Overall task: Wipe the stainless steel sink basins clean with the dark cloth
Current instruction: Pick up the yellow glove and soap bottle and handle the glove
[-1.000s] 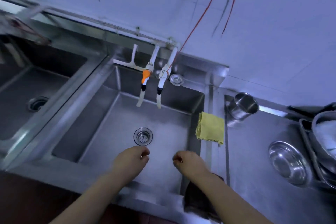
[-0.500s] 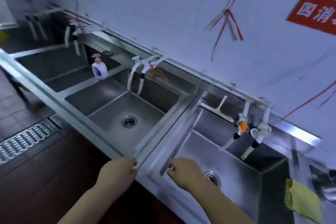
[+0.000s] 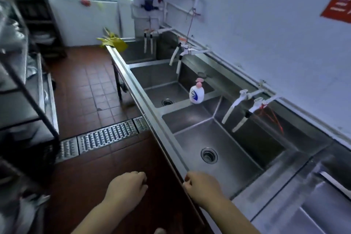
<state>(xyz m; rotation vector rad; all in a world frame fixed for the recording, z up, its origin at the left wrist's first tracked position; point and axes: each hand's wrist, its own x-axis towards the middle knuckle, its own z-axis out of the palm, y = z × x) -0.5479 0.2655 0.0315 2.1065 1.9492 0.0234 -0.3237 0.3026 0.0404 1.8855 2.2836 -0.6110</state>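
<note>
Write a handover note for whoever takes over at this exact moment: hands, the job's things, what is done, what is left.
Left hand: loosely curled, holds nothing, over the floor.
Right hand: loosely curled, holds nothing, at the front rim of the nearest full basin.
Dark cloth: not in view.
Soap bottle stands on the divider before the next basin.
Done: cannot tell; no wiping shows.
Left: find the cloth, wipe the basins.
</note>
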